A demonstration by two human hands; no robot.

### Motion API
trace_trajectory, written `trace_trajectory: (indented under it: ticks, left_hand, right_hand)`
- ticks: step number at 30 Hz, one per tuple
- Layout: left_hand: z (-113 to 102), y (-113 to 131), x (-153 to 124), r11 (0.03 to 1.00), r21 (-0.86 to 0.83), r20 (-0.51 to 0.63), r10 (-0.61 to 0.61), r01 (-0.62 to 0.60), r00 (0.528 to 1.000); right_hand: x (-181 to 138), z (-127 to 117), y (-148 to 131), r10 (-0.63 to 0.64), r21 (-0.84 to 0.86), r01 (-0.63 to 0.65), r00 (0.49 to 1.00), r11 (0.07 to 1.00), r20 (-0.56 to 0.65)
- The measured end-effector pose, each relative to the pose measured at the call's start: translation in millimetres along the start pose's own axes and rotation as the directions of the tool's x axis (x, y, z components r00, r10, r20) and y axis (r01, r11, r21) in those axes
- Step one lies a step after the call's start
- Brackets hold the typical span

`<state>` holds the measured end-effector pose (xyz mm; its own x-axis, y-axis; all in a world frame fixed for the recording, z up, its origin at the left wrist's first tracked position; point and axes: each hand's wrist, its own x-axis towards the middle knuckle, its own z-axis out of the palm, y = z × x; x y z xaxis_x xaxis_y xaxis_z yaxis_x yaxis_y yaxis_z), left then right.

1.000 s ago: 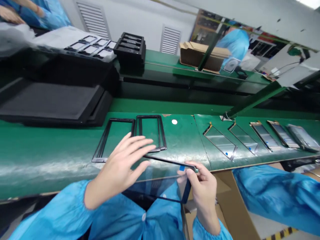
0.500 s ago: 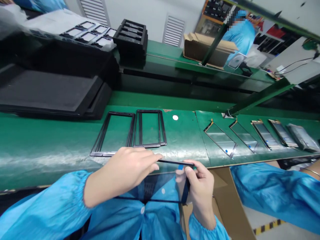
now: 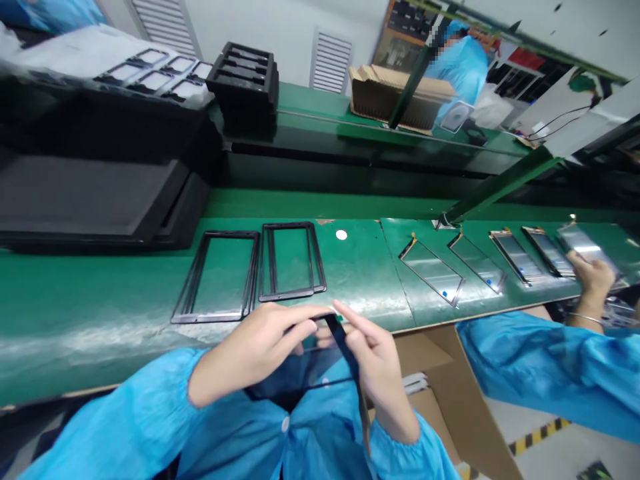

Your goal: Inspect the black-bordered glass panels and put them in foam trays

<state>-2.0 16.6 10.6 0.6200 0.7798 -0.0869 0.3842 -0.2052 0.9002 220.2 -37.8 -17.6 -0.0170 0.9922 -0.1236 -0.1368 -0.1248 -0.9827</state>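
- Head view: you have one glass panel (image 3: pixel 317 367) up in front of your chest, just off the near edge of the green bench (image 3: pixel 360 267).
- On the bench to the left lie two groups of black frames, a left group (image 3: pixel 210 319) and a right group (image 3: pixel 290 293); each holds at least two overlapped frames — the exact number you cannot tell.
- To the right lie five more panels in a row: two clear panels (image 3: pixel 433 270), two darker panels (image 3: pixel 517 257), and an end panel (image 3: pixel 585 243) with a co-worker's hand (image 3: pixel 595 277) on its near side.
- One white disc (image 3: pixel 341 235) sits between the frames and the panels.
- Far left stand large black trays (image 3: pixel 90 193), and beyond them one stack of smaller trays (image 3: pixel 245 87).
- A slanting green post (image 3: pixel 500 183) rises behind the clear panels and blocks part of the far right; an open cardboard box (image 3: pixel 465 393) sits below the bench, near right.
- Your right hand (image 3: pixel 375 357) has closed on the panel's far right corner, thumb along the dark border, index finger stretched to the corner.
- Your left hand (image 3: pixel 260 340) reaches in from the left, fingers flat along the far edge, thumb close beneath — whether it pinches the glass you cannot tell.
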Motion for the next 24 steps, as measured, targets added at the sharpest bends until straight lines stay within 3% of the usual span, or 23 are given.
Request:
trace_trajectory:
  ticks: [3,5,14,17,19,22,24]
  left_hand:
    - [6.7,-5.8,-7.2,0.895,-0.394,-0.062,-0.254,0.21,0.965]
    - [12.0,-8.8,-12.7,0.805,-0.542,-0.063,-0.325,0.241,0.944]
    - [29.9,-16.8,-20.1,0.704,-0.676,-0.118,-0.395,0.218,0.911]
    - [27.1,-18.6,-21.2,0.709,-0.66,-0.102,-0.41,0.247,0.906]
    - [20.4,-18.1,-21.5,0.768,-0.593,-0.127,-0.385,0.242,0.914]
    - [7.8,-14.7,-19.6,0.945,-0.297,-0.196,-0.197,0.134,0.961]
    - [2.2,-11.7,-16.8,0.995,-0.079,-0.096,-0.067,0.06,0.993]
  right_hand:
    - [5.5,-6.8,2.7,0.044,0.041,-0.04,0.993,0.998,-0.109]
    - [8.3,-11.0,5.6,0.031,0.007,-0.03,0.99,1.0,-0.14]
    - [12.0,-5.0,-0.8,-0.022,0.069,0.032,0.99,0.997,-0.141]
    - [12.3,-6.3,-2.9,-0.037,0.045,0.043,0.99,0.998,-0.135]
    - [11.9,-6.0,-2.9,-0.034,0.015,0.036,0.992,0.999,-0.125]
    - [11.2,2.1,-2.1,-0.049,-0.149,0.042,0.998,0.988,-0.046]
    - [11.5,10.2,-2.1,-0.11,-0.293,0.115,0.993,0.949,0.036]
